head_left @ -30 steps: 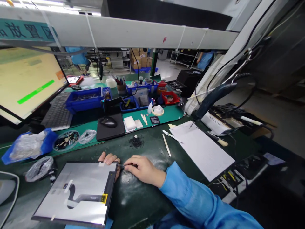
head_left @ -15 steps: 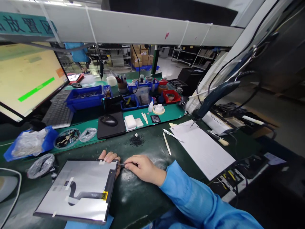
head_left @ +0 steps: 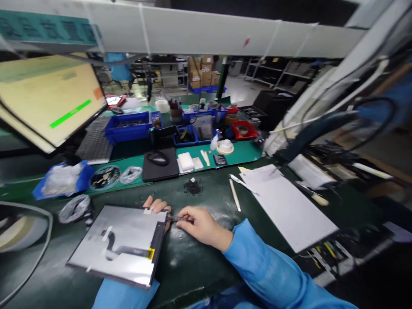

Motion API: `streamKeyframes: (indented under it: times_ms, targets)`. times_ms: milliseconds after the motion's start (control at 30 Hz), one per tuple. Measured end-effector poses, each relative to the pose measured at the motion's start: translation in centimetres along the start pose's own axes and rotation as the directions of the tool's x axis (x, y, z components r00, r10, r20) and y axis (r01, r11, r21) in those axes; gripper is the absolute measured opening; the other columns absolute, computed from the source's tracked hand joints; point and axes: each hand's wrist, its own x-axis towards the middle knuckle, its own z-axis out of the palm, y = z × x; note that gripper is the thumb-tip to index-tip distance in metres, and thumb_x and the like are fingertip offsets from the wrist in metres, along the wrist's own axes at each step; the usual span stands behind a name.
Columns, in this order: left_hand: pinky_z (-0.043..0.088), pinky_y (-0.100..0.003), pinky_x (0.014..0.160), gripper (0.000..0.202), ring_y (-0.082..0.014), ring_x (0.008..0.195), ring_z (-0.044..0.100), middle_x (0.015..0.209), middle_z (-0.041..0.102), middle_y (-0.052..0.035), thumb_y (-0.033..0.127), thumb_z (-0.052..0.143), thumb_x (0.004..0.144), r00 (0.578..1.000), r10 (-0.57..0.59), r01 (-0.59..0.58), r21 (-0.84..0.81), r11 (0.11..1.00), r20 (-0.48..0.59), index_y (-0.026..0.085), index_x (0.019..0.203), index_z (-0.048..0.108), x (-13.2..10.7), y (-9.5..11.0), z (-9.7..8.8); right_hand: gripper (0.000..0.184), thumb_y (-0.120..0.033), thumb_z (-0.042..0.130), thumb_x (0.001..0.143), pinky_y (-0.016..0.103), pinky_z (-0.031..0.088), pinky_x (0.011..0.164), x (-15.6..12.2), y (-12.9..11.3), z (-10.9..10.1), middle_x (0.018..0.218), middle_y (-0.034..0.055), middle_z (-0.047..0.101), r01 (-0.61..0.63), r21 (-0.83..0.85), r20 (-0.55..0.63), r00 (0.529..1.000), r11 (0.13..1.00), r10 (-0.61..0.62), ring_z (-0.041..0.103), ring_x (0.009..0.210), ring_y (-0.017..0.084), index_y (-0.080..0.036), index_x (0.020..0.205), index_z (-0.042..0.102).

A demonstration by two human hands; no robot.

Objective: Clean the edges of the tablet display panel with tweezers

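Note:
A tablet-sized display panel (head_left: 128, 240) lies back side up across my left hand, its silver backing facing me. A dark ribbon cable with a yellow patch (head_left: 150, 253) runs over that backing. My left hand (head_left: 157, 205) supports it from beneath, fingers curled over the far right corner; the palm is hidden. Between the thumb and fingers of my right hand (head_left: 201, 225) is a thin metal tool, seemingly tweezers (head_left: 174, 218), its tip at that same corner. Whether the tip touches the panel or a finger is too blurred to tell.
Behind the panel lie a heap of black bits (head_left: 193, 187), a mouse (head_left: 158, 158) and blue bins (head_left: 128, 127). A white paper sheet (head_left: 286, 206), a pen (head_left: 243, 184) and a brush (head_left: 317, 197) are to the right. At left stand a bag-filled tray (head_left: 62, 180) and a monitor (head_left: 51, 103).
The whole view has shifted, so the bench things appear farther right. The panel's near edge sits higher in view. Both hands keep their holds at the corner.

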Motion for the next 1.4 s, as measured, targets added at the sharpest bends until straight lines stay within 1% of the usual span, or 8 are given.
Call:
streamKeyframes:
  times_ms: [100,400,533,733,933,1133,1300,1400]
  targets:
    - [0.04,-0.018,0.057,0.049,-0.0078,0.05,0.042,0.056,0.039,0.0036,0.034,0.025,0.112,0.998,0.063,-0.063,-0.018,0.998,0.012,0.018,0.066,0.031,-1.5,-0.5,0.7,0.024,-0.038,0.061,0.097,0.034,0.058,0.08,-0.7,-0.3,-0.2,0.093,0.0061,0.078,0.095,-0.139,0.005,0.995,0.986,-0.095,0.073,0.086,0.023,-0.022,0.096,0.078]
    - [0.039,-0.027,0.067,0.042,-0.0145,0.065,0.049,0.071,0.037,0.0002,0.035,0.044,0.107,0.995,-0.038,0.035,0.028,0.999,0.094,0.018,0.069,0.046,-2.7,1.1,-0.7,0.044,-0.065,0.067,0.085,0.026,0.062,0.06,-0.4,2.4,0.1,0.081,0.0062,0.08,0.052,-0.186,-0.02,0.998,0.981,-0.057,0.076,0.065,0.022,-0.023,0.089,0.078]
    - [0.036,-0.027,0.064,0.036,-0.0148,0.068,0.048,0.074,0.04,-0.0005,0.035,0.053,0.104,0.986,-0.069,0.068,0.012,0.998,0.151,0.019,0.072,0.05,-2.7,0.8,-1.4,0.045,-0.066,0.06,0.09,0.03,0.065,0.073,-0.5,1.6,-0.2,0.09,0.0077,0.081,0.137,-0.246,-0.035,0.988,0.96,-0.15,0.078,0.076,0.024,-0.026,0.085,0.081]
    - [0.033,-0.028,0.062,0.04,-0.0156,0.066,0.045,0.072,0.038,-0.0008,0.038,0.049,0.105,0.989,-0.077,0.072,0.045,0.996,0.125,0.019,0.07,0.049,-2.3,1.0,-1.5,0.049,-0.069,0.066,0.085,0.025,0.062,0.056,-0.5,2.1,0.2,0.08,0.0059,0.08,0.022,-0.177,-0.027,0.999,0.984,-0.027,0.076,0.063,0.021,-0.022,0.092,0.078]
    - [0.032,-0.027,0.063,0.044,-0.0139,0.065,0.045,0.072,0.035,0.0004,0.037,0.042,0.108,0.99,-0.059,0.056,0.021,0.998,0.128,0.018,0.069,0.047,-3.1,0.8,-0.6,0.044,-0.064,0.061,0.091,0.03,0.065,0.075,-0.3,1.4,-0.2,0.091,0.0076,0.081,0.137,-0.23,-0.018,0.989,0.964,-0.145,0.078,0.078,0.024,-0.025,0.086,0.081]
    - [0.033,-0.028,0.063,0.035,-0.0153,0.07,0.05,0.075,0.039,-0.0008,0.036,0.053,0.104,0.977,-0.111,0.118,-0.029,0.993,0.184,0.019,0.074,0.05,-2.6,1.0,-1.6,0.048,-0.068,0.066,0.086,0.026,0.063,0.061,-0.6,1.8,0.0,0.083,0.007,0.081,0.02,-0.172,-0.03,0.999,0.985,-0.026,0.078,0.067,0.022,-0.022,0.092,0.078]
    - [0.036,-0.028,0.068,0.034,-0.0157,0.071,0.05,0.075,0.038,-0.0001,0.036,0.056,0.103,0.969,-0.129,0.138,-0.03,0.99,0.212,0.019,0.075,0.047,-2.2,1.2,-2.2,0.046,-0.068,0.061,0.089,0.03,0.065,0.071,-0.3,1.2,-0.2,0.089,0.0068,0.082,0.137,-0.237,-0.024,0.989,0.962,-0.146,0.078,0.076,0.024,-0.027,0.084,0.08]
    - [0.033,-0.029,0.065,0.038,-0.0163,0.071,0.049,0.076,0.037,-0.0005,0.038,0.05,0.105,0.971,-0.132,0.133,0.007,0.991,0.201,0.019,0.073,0.044,-1.8,1.4,-2.4,0.049,-0.071,0.061,0.089,0.03,0.066,0.07,-0.3,1.6,0.0,0.084,0.0062,0.081,0.11,-0.204,-0.04,0.992,0.973,-0.121,0.078,0.072,0.024,-0.027,0.088,0.081]
